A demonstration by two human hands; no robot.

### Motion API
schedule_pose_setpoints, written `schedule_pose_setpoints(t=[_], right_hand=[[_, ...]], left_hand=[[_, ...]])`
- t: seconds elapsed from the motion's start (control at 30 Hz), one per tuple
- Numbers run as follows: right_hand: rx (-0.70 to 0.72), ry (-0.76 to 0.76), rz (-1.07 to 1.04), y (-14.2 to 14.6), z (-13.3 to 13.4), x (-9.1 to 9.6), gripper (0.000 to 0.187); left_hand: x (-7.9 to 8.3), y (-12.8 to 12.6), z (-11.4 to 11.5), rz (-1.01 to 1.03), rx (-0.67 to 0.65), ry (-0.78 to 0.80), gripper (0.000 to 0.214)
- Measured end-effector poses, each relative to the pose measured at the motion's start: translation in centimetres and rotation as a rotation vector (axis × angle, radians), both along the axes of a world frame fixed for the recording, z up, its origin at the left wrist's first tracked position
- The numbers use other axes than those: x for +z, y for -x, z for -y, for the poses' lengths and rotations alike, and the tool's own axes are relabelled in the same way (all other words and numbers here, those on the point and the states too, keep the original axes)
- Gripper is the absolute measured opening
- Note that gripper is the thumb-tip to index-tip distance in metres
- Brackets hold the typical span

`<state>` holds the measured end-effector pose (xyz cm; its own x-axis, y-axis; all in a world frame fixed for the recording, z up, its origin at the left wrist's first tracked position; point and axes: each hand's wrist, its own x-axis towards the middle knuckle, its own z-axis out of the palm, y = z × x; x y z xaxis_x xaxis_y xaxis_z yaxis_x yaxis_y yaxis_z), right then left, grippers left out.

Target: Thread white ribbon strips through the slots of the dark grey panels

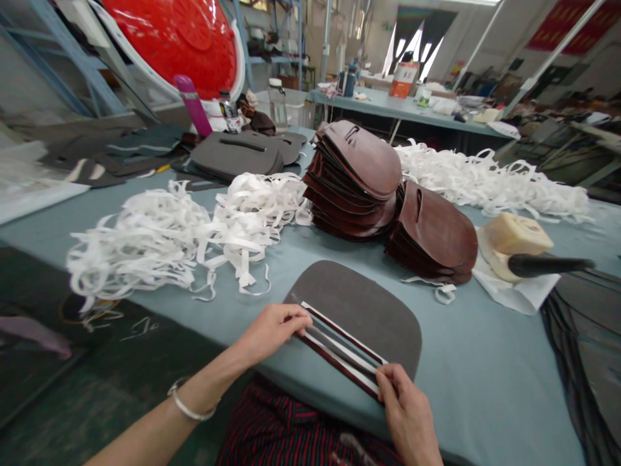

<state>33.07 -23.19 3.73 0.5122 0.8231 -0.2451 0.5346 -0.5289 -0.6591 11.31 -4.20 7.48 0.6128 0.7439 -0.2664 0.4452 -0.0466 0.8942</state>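
Grey panel lying by the near edge of the table | left hand pinching one end of the pale strip, right hand pinching the other | even tension probably keeping it straight

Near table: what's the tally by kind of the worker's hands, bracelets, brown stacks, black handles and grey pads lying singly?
Left hand and right hand: 2
Bracelet: 1
Taller brown stack and lower brown stack: 2
Black handle: 1
Single grey pad: 1
Total: 7
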Motion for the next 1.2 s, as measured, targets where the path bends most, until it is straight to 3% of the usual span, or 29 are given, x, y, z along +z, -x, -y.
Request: schedule_pose_setpoints(t=[0.1,0.2,0.3,0.43,0.53,0.73,1.2], right_hand=[[0.005,-0.014,-0.011,0.1,0.1,-0.2,0.034],[0.017,-0.021,-0.012,0.1,0.3,-0.3,0.035],[0.013,-0.022,0.006,0.2,0.5,-0.5,0.035],[0.02,-0.015,0.01,0.2,0.5,-0.6,0.035],[0.027,-0.05,-0.004,0.0,0.4,-0.5,0.036],[0.028,-0.101,0.029,-0.4,0.7,-0.2,0.038],[0.039,0.025,0.088,-0.9,1.2,-1.0,0.036]], left_hand=[[-0.1,0.1,0.2,0.104,0.051,0.187,0.026],[-0.4,0.2,0.2,0.136,0.069,0.207,0.026],[-0.9,0.2,0.1,0.051,0.074,0.1,0.023],[-1.2,0.2,-0.1,-0.117,0.048,-0.212,0.021],[-1.0,0.2,-0.3,-0.225,0.014,-0.343,0.018],[-1.1,0.2,-1.0,-0.255,-0.027,-0.308,0.016],[-2.4,0.6,-2.2,-0.355,-0.037,-0.318,0.016]])
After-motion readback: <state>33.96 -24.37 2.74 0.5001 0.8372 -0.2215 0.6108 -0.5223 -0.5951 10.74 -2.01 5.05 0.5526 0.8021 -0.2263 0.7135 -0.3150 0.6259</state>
